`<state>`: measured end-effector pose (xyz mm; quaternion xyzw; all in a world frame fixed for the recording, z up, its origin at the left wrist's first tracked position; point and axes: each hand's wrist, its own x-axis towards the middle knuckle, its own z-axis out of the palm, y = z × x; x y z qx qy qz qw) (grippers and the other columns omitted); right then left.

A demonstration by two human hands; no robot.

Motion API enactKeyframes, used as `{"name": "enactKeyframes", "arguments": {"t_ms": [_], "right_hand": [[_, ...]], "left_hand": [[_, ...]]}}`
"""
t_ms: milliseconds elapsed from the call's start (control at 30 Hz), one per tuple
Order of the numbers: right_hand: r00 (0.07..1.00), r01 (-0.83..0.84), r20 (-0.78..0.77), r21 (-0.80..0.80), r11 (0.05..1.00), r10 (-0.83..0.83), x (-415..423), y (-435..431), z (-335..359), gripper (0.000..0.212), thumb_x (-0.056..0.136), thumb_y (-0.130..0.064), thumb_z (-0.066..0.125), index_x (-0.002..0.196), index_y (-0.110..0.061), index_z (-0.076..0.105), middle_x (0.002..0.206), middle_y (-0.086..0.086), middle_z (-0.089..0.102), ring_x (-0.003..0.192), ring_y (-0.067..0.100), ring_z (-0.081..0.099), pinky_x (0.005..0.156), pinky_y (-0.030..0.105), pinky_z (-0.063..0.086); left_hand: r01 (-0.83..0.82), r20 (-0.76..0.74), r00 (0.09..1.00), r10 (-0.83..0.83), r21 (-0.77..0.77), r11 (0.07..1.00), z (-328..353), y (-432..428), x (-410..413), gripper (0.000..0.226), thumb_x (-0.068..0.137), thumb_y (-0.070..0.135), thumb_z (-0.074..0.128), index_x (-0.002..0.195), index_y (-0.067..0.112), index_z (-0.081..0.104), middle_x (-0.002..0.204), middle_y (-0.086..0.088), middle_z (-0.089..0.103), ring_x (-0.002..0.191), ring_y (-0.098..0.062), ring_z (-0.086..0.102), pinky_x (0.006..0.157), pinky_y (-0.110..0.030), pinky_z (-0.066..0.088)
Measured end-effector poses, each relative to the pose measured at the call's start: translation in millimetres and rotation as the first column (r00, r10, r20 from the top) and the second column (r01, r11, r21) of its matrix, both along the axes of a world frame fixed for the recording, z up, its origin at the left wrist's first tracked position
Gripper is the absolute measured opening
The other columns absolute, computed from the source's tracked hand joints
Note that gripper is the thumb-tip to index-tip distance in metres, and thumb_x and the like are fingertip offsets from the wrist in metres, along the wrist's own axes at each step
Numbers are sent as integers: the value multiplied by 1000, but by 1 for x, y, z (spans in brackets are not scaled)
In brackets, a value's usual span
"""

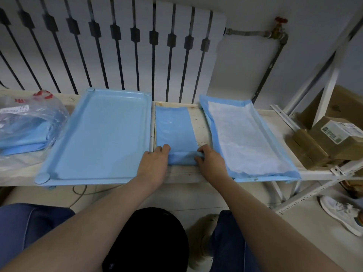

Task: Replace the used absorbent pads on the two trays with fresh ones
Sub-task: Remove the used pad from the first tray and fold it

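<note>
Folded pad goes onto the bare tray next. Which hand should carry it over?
Left, probably. The left hand grips the pad on the side nearest the bare tray; the right hand would have to cross over.

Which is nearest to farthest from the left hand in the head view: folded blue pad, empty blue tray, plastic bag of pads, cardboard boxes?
From the left hand:
1. Folded blue pad, touching it, centre.
2. Empty blue tray, just left.
3. Plastic bag of pads, far left.
4. Cardboard boxes, far right.

White finned radiator [110, 46] on a pale wall, metal shelving [322, 107] right, tiled floor [216, 199] below.
</note>
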<state>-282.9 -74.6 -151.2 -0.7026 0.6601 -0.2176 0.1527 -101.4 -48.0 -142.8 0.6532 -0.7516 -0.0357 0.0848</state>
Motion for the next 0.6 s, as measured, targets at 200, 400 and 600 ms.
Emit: {"name": "enactKeyframes", "arguments": {"t_ms": [200,400,600], "right_hand": [[993,67,-100,70,995,-59,6,-21,-6,26,97,-28,46,119,-14,48,113,7,62,100,29,58,78,34,42],[952,10,-306,-12,1000,-13,14,-29,-14,22,99,-24,41,118,-15,43,113,8,61,93,33,60,66,34,39],[942,70,-327,-17,997,-72,25,-24,-14,35,99,-23,45,130,-12,36,126,11,44,109,29,51,69,34,42]], "left_hand": [[-72,69,995,71,8,997,-2,-10,-10,77,80,-3,56,145,17,20,128,-9,41,95,-26,56,80,-28,36],[82,239,969,-70,-39,996,-13,-8,-16,66,97,18,32,152,13,-5,160,-6,-9,147,-27,-3,119,-45,2],[106,82,989,-127,221,969,-32,-2,-23,62,101,45,21,153,18,-1,161,0,-8,148,-22,-9,120,-43,-2]]}}
